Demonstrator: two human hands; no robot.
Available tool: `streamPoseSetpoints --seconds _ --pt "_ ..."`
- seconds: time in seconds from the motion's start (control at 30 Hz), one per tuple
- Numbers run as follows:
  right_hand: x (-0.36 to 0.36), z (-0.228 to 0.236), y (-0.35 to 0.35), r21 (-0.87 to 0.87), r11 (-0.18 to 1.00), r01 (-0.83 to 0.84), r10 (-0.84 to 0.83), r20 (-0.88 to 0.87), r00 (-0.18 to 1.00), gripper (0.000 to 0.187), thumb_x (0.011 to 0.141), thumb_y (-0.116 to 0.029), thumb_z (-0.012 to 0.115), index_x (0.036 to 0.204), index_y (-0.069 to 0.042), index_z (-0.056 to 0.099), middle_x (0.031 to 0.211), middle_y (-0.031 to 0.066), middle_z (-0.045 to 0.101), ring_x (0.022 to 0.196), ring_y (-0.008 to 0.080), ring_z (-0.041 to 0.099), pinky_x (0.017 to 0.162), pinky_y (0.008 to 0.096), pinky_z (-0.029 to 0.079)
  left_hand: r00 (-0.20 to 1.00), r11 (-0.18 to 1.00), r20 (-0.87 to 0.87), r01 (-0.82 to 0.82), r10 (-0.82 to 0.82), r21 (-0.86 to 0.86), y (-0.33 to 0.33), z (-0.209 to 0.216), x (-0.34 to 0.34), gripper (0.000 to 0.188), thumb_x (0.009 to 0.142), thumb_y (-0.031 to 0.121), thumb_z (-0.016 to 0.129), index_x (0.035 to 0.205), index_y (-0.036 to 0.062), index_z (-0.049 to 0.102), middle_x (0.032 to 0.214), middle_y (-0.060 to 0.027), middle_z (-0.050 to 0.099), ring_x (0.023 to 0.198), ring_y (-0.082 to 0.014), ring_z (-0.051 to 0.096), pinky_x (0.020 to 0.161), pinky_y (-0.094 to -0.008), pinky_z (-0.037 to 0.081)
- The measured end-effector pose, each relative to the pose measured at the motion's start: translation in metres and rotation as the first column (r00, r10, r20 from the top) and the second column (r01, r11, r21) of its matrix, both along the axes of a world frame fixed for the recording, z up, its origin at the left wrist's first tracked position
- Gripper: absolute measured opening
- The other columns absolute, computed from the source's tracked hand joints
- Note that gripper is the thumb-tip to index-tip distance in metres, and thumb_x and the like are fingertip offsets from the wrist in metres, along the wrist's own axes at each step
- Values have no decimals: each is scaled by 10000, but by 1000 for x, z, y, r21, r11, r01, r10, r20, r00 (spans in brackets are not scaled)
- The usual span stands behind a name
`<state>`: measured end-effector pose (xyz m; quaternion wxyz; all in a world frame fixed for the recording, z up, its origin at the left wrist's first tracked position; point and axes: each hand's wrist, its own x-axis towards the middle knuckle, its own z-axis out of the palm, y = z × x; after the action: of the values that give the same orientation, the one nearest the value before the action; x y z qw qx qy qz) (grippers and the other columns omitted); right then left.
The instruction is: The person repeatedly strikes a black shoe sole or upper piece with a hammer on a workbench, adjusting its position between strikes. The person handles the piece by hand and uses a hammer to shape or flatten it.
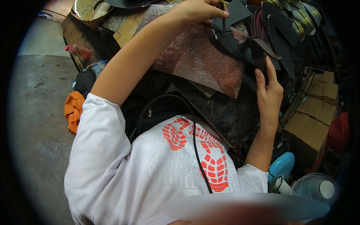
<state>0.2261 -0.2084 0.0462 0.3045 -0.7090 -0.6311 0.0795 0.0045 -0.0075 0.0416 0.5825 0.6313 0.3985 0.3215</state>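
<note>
Looking at a hammer (258, 55) in the right hand (271, 89), handle snug between thumb and fingers. Up at the top edge, apparently pinching a thin dark rod (224, 24) with the left hand (205, 11), thumb and fingertips drawn in close; partly cut off there, so can't swear to the grip. Below the rod, by the look of it, a black piece (229, 40) over the far right part of the slab (195, 56).

Main thing, IMO: from hammer to rod, leftward and farther from the body. Rod running up-and-down in this view; hammer head lying more crosswise, blunt end to the left, roughly facing the rod's side. Left hand right at the rod, right hand well off to the near right. Can't tell about hammer touching black piece.
</note>
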Motion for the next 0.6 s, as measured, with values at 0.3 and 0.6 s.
streamPoseSetpoints --seconds 0.3,0.6 --pt "-2 3 2 -120 992 35 -48 -100 994 475 987 -348 636 1413 -153 561 987 203 729 873 305 742 759 376 544 976 982 137 178 -170 -54 9 -14 14 77 919 126 684 874 64 680 746 6 625 645 -110 578 573 -285 467" --pt "-11 9 13 -17 1000 -14 15 35 999 481 996 -384 606 1420 -163 551 948 180 736 892 321 737 752 392 546 979 820 -109 -81 172 567 25 -12 23 121 886 140 715 845 28 694 718 -10 649 631 -98 572 570 -289 464"
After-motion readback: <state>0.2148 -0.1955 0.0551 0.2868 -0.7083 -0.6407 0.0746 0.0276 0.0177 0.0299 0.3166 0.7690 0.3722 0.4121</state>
